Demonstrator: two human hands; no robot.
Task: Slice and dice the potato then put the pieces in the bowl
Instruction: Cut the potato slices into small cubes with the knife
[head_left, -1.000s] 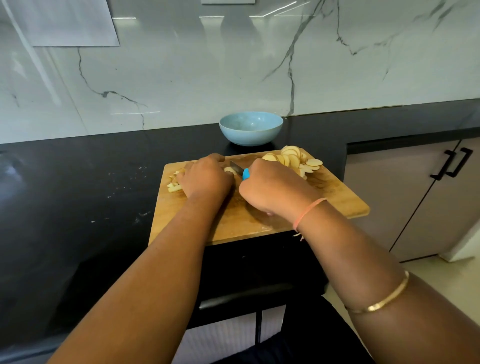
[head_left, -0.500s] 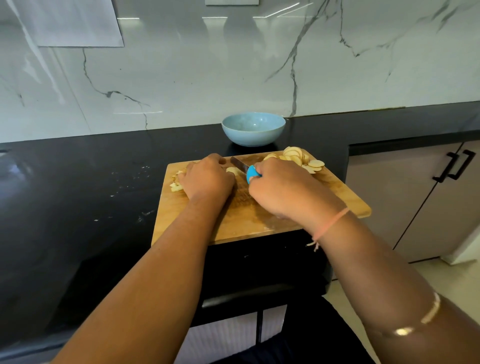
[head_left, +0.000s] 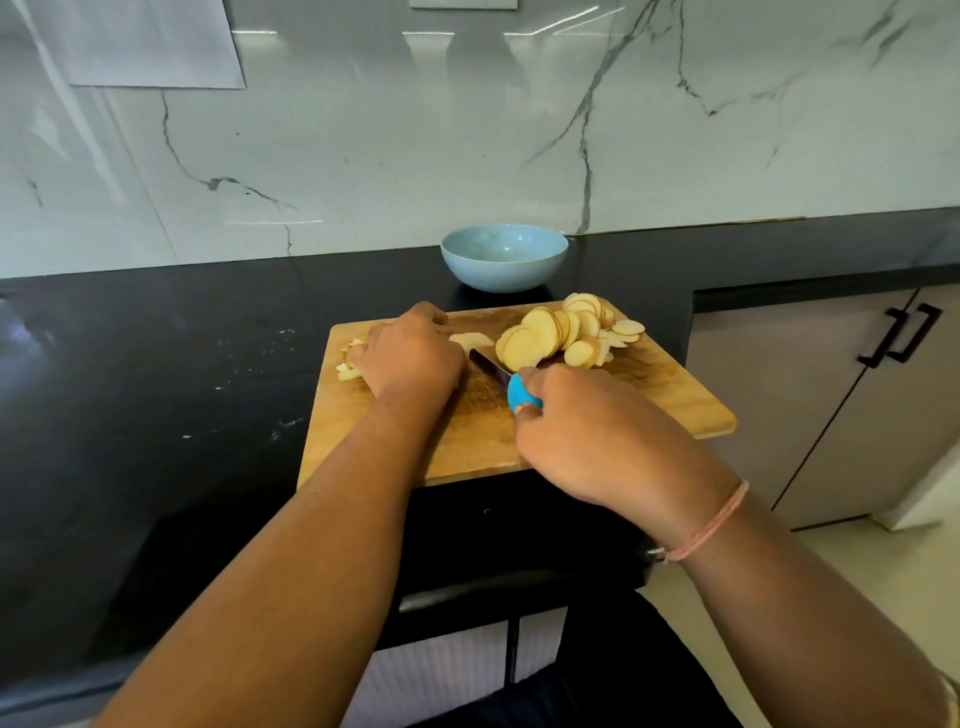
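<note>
Now my right hand (head_left: 597, 441), gripping the knife (head_left: 522, 392), has drawn back off the slices (head_left: 550, 332). My left hand (head_left: 410, 353) curls over pieces (head_left: 347, 366), so dicing continues and the bowl (head_left: 504, 257) is empty.

Right hand (head_left: 597, 447) grips blue-handled knife (head_left: 521, 392); left hand (head_left: 410, 353) curled over potato pieces (head_left: 349, 366); slices (head_left: 550, 332) heaped on board (head_left: 649, 389).

head-worn view, looking down, close over cutting board (head_left: 675, 395)

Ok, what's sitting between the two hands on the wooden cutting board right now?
In the head view, the dark blade of the blue-handled knife runs between the left hand and right hand, over bare wooden cutting board.
</note>
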